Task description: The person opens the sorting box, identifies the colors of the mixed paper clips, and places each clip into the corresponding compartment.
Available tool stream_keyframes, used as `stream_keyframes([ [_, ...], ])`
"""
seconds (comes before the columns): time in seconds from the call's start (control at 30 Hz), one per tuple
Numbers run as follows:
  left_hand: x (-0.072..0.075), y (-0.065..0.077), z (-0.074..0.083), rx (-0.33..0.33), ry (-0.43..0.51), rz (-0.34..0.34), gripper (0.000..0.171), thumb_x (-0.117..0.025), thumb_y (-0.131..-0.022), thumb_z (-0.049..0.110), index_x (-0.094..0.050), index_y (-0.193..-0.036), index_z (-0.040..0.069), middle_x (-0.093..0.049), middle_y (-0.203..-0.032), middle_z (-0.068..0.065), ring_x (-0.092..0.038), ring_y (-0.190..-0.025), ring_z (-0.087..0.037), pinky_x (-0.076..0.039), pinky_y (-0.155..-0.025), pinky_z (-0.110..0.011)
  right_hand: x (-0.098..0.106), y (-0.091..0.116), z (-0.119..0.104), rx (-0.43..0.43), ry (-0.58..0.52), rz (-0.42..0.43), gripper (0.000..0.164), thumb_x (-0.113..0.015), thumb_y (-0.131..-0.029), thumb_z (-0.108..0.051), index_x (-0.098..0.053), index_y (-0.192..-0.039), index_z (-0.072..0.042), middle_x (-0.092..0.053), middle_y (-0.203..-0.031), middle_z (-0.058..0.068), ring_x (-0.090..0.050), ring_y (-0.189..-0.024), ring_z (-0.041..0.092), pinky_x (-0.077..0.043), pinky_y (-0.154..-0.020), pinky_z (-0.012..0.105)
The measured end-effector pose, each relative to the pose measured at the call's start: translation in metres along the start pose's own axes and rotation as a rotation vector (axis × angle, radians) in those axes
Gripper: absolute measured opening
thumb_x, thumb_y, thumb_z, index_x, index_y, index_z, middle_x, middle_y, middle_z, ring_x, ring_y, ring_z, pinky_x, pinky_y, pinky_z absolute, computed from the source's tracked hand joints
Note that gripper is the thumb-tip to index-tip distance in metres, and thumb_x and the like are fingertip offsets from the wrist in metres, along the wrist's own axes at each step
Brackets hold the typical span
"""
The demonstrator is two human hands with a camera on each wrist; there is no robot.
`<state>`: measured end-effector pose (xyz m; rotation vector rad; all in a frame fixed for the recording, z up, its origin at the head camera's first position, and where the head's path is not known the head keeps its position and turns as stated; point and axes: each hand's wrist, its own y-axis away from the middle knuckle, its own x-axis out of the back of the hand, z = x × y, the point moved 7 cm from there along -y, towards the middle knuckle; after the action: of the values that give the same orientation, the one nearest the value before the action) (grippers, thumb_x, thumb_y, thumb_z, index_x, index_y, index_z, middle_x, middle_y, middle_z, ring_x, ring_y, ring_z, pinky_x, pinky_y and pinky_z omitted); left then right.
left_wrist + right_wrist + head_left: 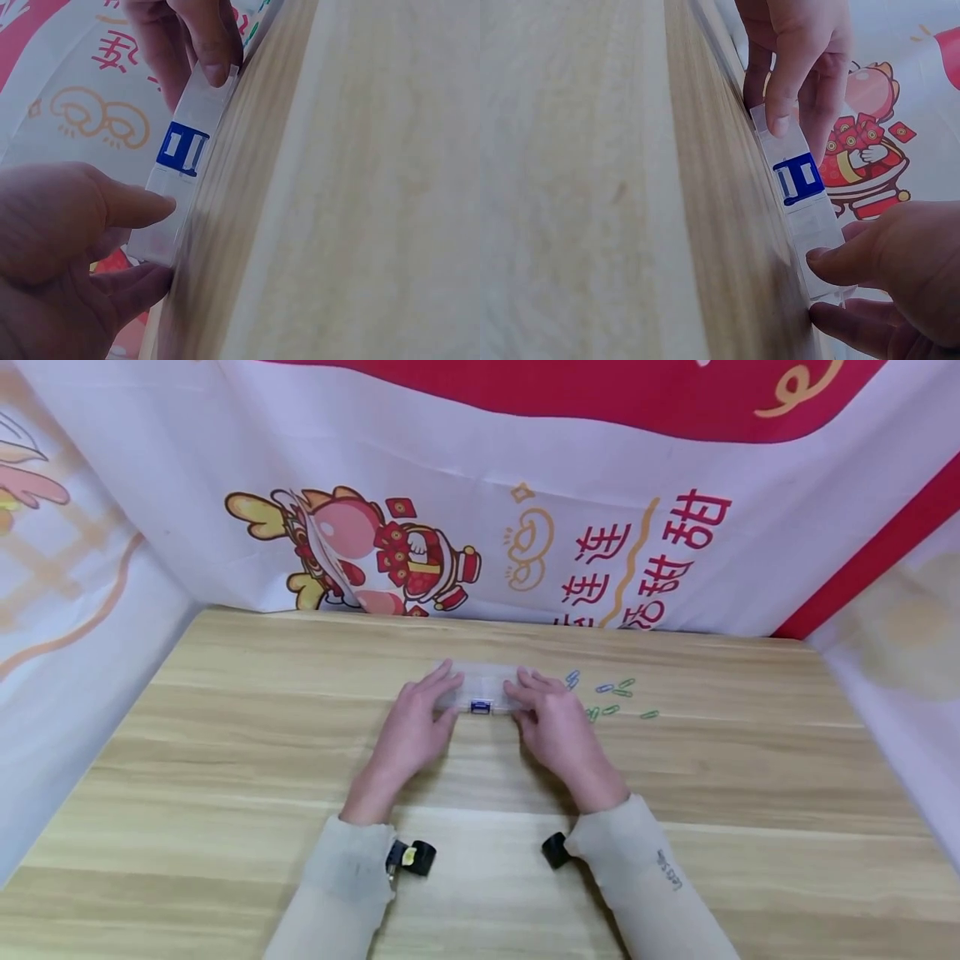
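Note:
A clear plastic box (483, 681) with a blue latch (481, 707) on its near side lies on the wooden table, its lid down. My left hand (416, 727) grips the left end, thumb on the near wall and fingers over the top and round the end. At the other end, my right hand (558, 722) holds it the same way. Both wrist views show the thumbs pressed to the front wall, either side of the latch (183, 148). What the box contains cannot be made out.
Several green and blue paper clips (604, 688) lie scattered just right of my right hand. Behind the table (480, 877) hangs a printed cloth (480, 510) with a cartoon figure and red characters. More cloth hangs at both sides.

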<state>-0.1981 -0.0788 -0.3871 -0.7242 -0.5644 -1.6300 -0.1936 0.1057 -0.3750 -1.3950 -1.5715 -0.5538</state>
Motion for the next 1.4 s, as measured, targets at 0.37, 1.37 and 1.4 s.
stream_keyframes([
  [0.37,-0.0009,-0.0010,-0.0014,0.010,0.003,-0.008,0.053,-0.068,-0.104,0.010,-0.057,-0.155,0.014,-0.037,-0.175,-0.001,-0.043,-0.156,-0.035,-0.034,-0.131,-0.054,0.0004,-0.0009,0.0030,-0.023,-0.036,0.002,0.044,-0.081,-0.093,-0.002,-0.073,-0.135,-0.012,-0.059,-0.156,0.013,-0.058,-0.146,0.036,-0.047,-0.122,0.050],
  [1.37,0.0022,-0.0036,-0.0046,0.009,0.044,-0.004,0.053,-0.068,-0.103,0.010,-0.057,-0.155,0.014,-0.038,-0.174,-0.001,-0.044,-0.154,-0.036,-0.037,-0.130,-0.053,-0.0002,-0.0040,0.0071,-0.043,-0.086,0.000,0.044,-0.081,-0.093,-0.001,-0.074,-0.134,-0.013,-0.059,-0.157,0.011,-0.057,-0.147,0.034,-0.046,-0.124,0.049],
  [1.4,0.0024,-0.0043,-0.0055,0.005,0.058,0.000,0.053,-0.069,-0.103,0.009,-0.058,-0.155,0.013,-0.039,-0.174,-0.002,-0.044,-0.154,-0.037,-0.036,-0.130,-0.053,-0.0003,-0.0041,0.0079,-0.045,-0.092,-0.001,0.043,-0.081,-0.093,-0.002,-0.074,-0.134,-0.013,-0.059,-0.157,0.011,-0.057,-0.148,0.033,-0.046,-0.124,0.049],
])
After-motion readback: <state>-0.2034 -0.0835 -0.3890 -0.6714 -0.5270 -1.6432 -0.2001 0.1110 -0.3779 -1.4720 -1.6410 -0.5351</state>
